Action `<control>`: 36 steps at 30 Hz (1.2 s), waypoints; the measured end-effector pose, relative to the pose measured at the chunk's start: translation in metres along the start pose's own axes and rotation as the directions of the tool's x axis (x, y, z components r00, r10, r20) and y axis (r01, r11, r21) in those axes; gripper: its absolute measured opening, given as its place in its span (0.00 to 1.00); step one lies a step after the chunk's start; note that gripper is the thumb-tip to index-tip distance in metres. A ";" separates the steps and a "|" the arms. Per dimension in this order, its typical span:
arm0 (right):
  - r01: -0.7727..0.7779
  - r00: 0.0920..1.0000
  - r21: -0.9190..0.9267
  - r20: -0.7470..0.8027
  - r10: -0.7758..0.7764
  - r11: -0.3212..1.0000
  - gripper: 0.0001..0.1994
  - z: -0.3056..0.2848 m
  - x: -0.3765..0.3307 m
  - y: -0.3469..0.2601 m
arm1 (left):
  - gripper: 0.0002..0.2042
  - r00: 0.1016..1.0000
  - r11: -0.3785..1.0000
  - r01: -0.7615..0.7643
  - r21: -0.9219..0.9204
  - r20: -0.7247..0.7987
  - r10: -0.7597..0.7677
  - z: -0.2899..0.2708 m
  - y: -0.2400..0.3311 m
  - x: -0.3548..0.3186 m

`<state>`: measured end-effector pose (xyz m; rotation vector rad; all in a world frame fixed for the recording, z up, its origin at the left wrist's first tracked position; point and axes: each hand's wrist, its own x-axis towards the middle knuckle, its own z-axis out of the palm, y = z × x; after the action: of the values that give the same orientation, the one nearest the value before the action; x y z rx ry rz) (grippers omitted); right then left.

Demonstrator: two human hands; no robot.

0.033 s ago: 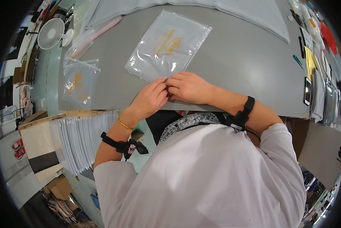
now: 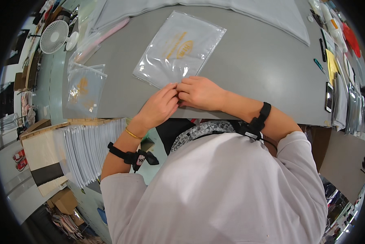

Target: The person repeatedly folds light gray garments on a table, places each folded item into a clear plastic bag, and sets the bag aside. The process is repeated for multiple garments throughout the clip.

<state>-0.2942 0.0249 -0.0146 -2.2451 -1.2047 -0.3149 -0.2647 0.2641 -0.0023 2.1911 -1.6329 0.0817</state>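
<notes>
Almost nothing moved: the left hand [image 2: 160, 106] and right hand [image 2: 199, 93] curl fingers close, holding I can't tell what, by the clear bag [image 2: 178, 48], probably light and slippery, best pinched at its edge.

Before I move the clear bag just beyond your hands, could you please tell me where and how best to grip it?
Probably pinch the clear bag by its right edge, near the far right corner, coming from the right: it lies flat and slanted on the grey table, that corner well away from the left hand and right hand at its near end.
</notes>
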 end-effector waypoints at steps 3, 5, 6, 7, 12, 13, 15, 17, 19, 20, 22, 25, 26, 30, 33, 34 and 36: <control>0.006 1.000 0.081 0.001 -0.006 0.997 0.12 0.005 0.000 0.012 | 0.08 0.999 0.998 0.035 0.053 0.005 -0.035 0.002 0.006 0.001; 0.010 1.000 0.108 0.024 -0.013 0.994 0.12 0.007 -0.004 0.020 | 0.09 0.997 0.993 0.015 0.119 -0.075 -0.006 0.008 0.007 0.001; 0.016 1.000 0.136 -0.008 -0.015 0.991 0.12 0.009 -0.004 0.022 | 0.10 0.995 0.987 0.031 0.156 -0.097 -0.016 0.011 0.007 0.000; -0.008 1.000 0.087 0.021 0.006 0.996 0.11 0.011 -0.004 0.024 | 0.10 0.994 0.979 0.011 0.204 -0.106 0.011 0.015 0.007 0.001; 0.165 0.985 -0.051 0.054 -0.163 0.985 0.08 -0.007 0.001 0.039 | 0.06 0.993 0.957 0.109 0.269 -0.072 -0.092 0.029 0.017 -0.002; 0.180 0.982 -0.139 0.081 -0.170 0.974 0.07 -0.020 -0.002 0.052 | 0.06 0.983 0.969 0.141 0.203 -0.145 -0.113 0.031 0.018 -0.003; 0.196 0.980 -0.238 0.077 -0.183 0.951 0.06 -0.053 -0.016 0.088 | 0.07 0.963 0.978 0.185 0.099 -0.216 -0.161 0.034 0.018 -0.006; 0.039 0.993 -0.369 0.115 0.004 0.929 0.05 -0.091 -0.044 0.128 | 0.08 0.965 0.984 0.178 -0.009 -0.196 -0.177 0.033 0.017 -0.011; -0.023 0.999 -0.501 0.016 0.036 0.865 0.05 -0.112 -0.058 0.155 | 0.08 0.966 0.984 0.178 0.002 -0.191 -0.174 0.026 0.017 -0.015; -0.014 0.995 -0.494 0.081 0.062 0.869 0.06 -0.116 -0.059 0.160 | 0.09 0.968 0.984 0.177 -0.017 -0.177 -0.177 0.021 0.018 -0.015; 0.011 0.999 -0.463 0.033 0.004 0.886 0.06 -0.115 -0.049 0.149 | 0.10 0.946 0.965 0.252 -0.076 -0.189 -0.262 0.007 0.022 -0.010; -0.081 0.989 -0.416 -0.144 0.022 0.906 0.09 -0.121 -0.006 0.093 | 0.15 0.842 0.892 0.428 -0.144 -0.295 -0.451 -0.013 0.033 0.018; 0.076 0.987 -0.358 -0.105 -0.121 0.931 0.12 -0.125 0.012 0.072 | 0.17 0.804 0.875 0.459 -0.153 -0.347 -0.483 -0.020 0.035 0.027; 0.221 0.948 -0.302 -0.156 -0.277 0.927 0.12 -0.132 0.065 0.015 | 0.19 0.667 0.571 0.555 -0.605 -0.087 -0.740 -0.055 0.029 0.025; -0.018 0.935 -0.127 -0.355 -0.028 0.992 0.10 -0.123 0.069 0.024 | 0.14 0.478 0.399 0.578 -0.712 -0.101 -0.872 -0.113 0.042 -0.048; -0.215 0.923 0.024 -0.322 0.211 0.976 0.08 -0.116 0.064 0.035 | 0.13 0.336 0.271 0.492 -0.827 -0.107 -0.936 -0.139 0.049 -0.079; -0.358 0.885 0.171 -0.250 0.392 0.918 0.04 -0.099 0.046 0.058 | 0.12 0.125 0.155 0.376 -0.914 -0.116 -0.985 -0.205 0.067 -0.143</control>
<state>-0.2141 -0.0262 0.0654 -2.1806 -0.6064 -0.3783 -0.3322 0.4505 0.1644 1.6313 0.2366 0.0082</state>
